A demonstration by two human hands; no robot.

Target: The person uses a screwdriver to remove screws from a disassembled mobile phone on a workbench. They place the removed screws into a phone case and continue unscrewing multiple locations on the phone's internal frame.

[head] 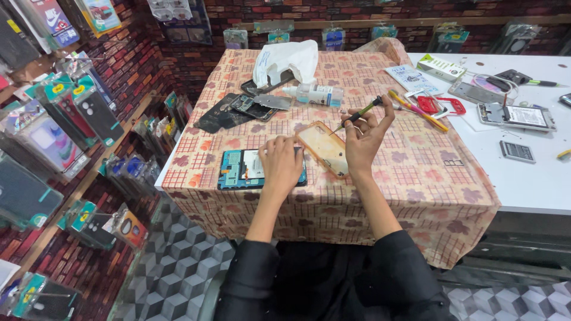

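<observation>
An opened phone (241, 169) with its blue inner frame showing lies near the table's front edge. My left hand (280, 164) rests on its right part, fingers curled down on it. My right hand (366, 137) is raised a little to the right and holds a thin screwdriver (360, 115) with a black and yellow handle, tip pointing down left. Between the hands lies a clear orange-tinted phone case (324, 148), just under the screwdriver tip.
The table wears a floral patterned cloth (416, 178). Further back lie dark phone parts (238, 110), a small white bottle (315, 94) and a white plastic bag (285, 59). A white table (535, 184) at right holds phone parts, tools and a red frame (443, 106). Packaged cases hang at left.
</observation>
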